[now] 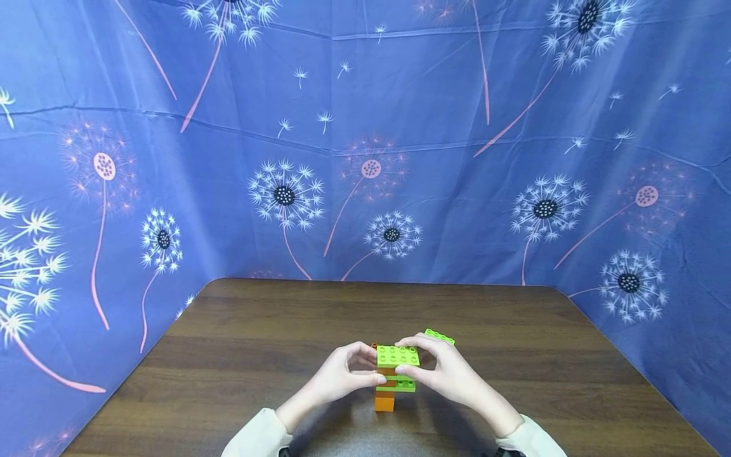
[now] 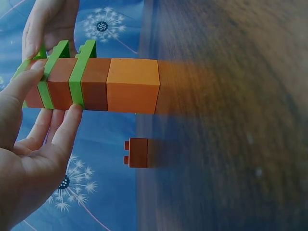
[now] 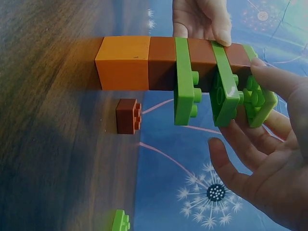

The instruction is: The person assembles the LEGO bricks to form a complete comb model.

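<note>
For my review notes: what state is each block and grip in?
Tower: upright on the table
Top green block: atop the tower, studs up; seating unclear
Loose brown block: apart from the tower, studs up
Loose green block: apart, studs up
Left grip: holding the tower's upper part
Right grip: pinching the top green block

I find the supporting surface to be a table (image 1: 257, 330), dark brown with wood grain running across it, far corners rounded. Standing directly on it, upright before me, I record one tower (image 2: 94, 84); its base, a plain orange block (image 2: 132, 86), meets the tabletop and casts an orange reflection there. Beyond the tower I note a loose brown block (image 3: 126, 116), studs upward, and farther to my right a green brick (image 1: 440, 336), also studs upward, partly hidden in the head view.
</note>
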A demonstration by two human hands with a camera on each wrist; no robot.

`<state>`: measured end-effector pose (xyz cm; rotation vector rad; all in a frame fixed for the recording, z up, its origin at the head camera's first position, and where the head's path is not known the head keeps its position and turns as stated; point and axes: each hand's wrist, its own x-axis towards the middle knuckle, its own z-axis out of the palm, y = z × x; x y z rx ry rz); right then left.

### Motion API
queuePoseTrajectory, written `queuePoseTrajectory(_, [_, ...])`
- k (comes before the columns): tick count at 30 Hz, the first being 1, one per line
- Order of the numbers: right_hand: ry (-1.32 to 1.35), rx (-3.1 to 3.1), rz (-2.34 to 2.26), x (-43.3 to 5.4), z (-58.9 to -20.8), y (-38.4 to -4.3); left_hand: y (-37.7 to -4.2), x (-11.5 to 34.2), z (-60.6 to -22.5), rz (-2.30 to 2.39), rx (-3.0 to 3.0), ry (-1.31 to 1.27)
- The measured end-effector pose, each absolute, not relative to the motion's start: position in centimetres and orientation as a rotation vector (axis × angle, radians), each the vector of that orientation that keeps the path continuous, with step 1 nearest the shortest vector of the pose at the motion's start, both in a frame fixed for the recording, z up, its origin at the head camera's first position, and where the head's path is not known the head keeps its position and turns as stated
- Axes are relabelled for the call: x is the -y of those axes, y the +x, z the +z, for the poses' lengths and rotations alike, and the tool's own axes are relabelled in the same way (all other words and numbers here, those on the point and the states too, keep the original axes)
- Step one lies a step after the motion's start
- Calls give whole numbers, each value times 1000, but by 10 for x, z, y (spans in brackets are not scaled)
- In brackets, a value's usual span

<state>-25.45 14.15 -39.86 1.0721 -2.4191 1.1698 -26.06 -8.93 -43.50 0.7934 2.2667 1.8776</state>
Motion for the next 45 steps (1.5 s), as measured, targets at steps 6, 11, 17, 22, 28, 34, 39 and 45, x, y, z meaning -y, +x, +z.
queuePoseTrajectory(6, [1095,2404,1171,-142,-400,-255,-261,91,-435,1903,-2267,757])
queuePoseTrajectory(11, [1077,2405,1146,-143,-402,-257,-266,91,-432,2034,-2285,668])
queuePoseTrajectory(17, [1042,2447,1167,-145,-402,-255,-275,97,-432,1973,-2552,674])
queuePoseTrajectory(22, [1030,2462,1191,-145,-401,-255,-285,101,-433,1836,-2711,756])
queuePoseTrajectory(28, [1038,2457,1184,-144,-403,-256,-295,102,-433,1763,-2704,751])
queuePoseTrajectory(34, [1049,2456,1189,-143,-403,-257,-306,102,-438,1697,-2713,729])
queuePoseTrajectory(39, [1047,2459,1179,-142,-402,-257,-315,103,-442,1656,-2718,777])
queuePoseTrajectory(45, [1046,2462,1197,-141,-401,-257,-323,105,-450,1572,-2770,859])
